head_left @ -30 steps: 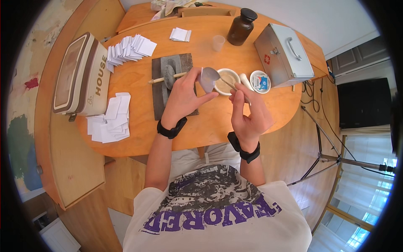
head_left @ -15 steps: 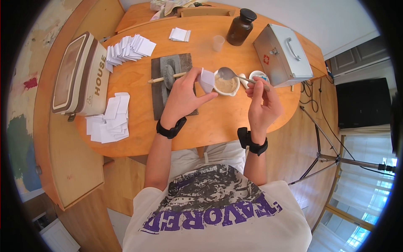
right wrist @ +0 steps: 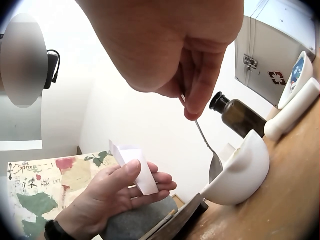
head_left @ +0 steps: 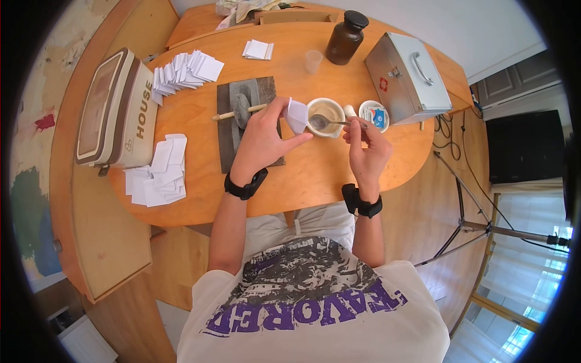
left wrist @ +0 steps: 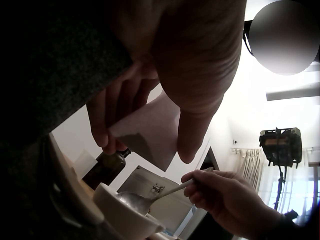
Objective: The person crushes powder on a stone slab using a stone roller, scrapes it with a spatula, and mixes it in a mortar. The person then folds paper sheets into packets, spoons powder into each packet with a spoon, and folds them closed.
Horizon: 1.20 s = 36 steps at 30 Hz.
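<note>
In the head view my left hand (head_left: 261, 145) holds a folded white paper pouch (head_left: 296, 116). The right wrist view shows the thumb on one side of the pouch and the fingers behind it. My right hand (head_left: 368, 156) pinches the handle of a metal spoon (right wrist: 215, 167). The spoon's bowl dips inside a white mortar (right wrist: 245, 175), which holds beige powder (head_left: 330, 112). To the right of the mortar lies a white pestle (right wrist: 295, 111). Beside it sits a small white dish (head_left: 387, 124) with blue-and-white packets in it.
A stone slab (head_left: 227, 145) with a wooden-handled stone roller (head_left: 242, 109) lies left of the mortar. Folded papers (head_left: 162, 172) are piled farther left, near a HOUSE case (head_left: 136, 121). Behind stand a plastic cup (head_left: 313, 60), brown bottle (head_left: 345, 42) and metal first-aid box (head_left: 405, 75).
The spoon came back from the pouch toward the right, lifted over the mortar, then lowered into it. My left hand with the paper pouch stays nearly in place.
</note>
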Each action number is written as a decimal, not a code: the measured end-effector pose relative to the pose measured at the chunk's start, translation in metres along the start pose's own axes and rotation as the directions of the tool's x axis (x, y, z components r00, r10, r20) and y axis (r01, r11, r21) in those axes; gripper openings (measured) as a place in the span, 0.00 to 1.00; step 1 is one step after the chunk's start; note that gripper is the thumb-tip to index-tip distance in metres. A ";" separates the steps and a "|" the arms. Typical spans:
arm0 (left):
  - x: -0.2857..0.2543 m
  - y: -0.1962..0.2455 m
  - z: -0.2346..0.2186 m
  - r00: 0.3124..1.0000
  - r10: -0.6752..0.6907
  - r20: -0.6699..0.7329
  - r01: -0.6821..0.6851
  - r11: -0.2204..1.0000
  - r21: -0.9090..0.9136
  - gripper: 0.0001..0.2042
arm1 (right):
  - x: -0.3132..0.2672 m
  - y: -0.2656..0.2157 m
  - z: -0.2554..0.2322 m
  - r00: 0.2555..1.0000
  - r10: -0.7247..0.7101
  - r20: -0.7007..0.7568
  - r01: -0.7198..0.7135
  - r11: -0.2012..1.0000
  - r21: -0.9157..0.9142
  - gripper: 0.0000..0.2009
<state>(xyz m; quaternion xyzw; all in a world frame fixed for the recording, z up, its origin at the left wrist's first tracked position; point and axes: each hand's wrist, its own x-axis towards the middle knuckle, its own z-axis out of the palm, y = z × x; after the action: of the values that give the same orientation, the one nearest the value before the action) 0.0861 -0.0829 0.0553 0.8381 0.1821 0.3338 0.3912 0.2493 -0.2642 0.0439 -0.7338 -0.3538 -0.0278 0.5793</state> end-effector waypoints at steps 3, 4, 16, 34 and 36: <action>0.000 0.005 -0.005 0.994 -0.078 0.071 0.076 0.997 0.032 0.34 | -0.001 0.004 -0.001 1.000 0.024 -0.001 -0.024 1.000 -0.003 0.08; 0.000 0.005 -0.005 0.994 -0.078 0.072 0.076 0.997 0.032 0.34 | -0.001 0.006 -0.001 1.000 0.025 -0.001 -0.025 1.000 -0.003 0.08; 0.001 0.004 -0.004 0.995 -0.069 0.075 0.065 0.997 0.042 0.34 | 0.015 -0.008 -0.016 0.954 0.283 -0.099 -0.243 0.924 0.295 0.14; -0.001 0.000 -0.001 0.999 -0.037 0.038 0.037 0.999 -0.011 0.32 | 0.005 -0.069 -0.013 0.898 -0.440 0.024 0.440 0.896 -0.060 0.05; 0.000 0.003 -0.003 0.998 -0.047 0.046 0.047 0.999 0.004 0.32 | 0.001 -0.064 -0.011 0.961 -0.261 -0.091 0.268 0.960 0.080 0.05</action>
<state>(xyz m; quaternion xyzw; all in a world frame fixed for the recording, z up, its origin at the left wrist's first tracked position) 0.0843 -0.0830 0.0587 0.8417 0.1930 0.3048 0.4019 0.2184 -0.2681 0.1012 -0.6509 -0.4262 -0.1181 0.6170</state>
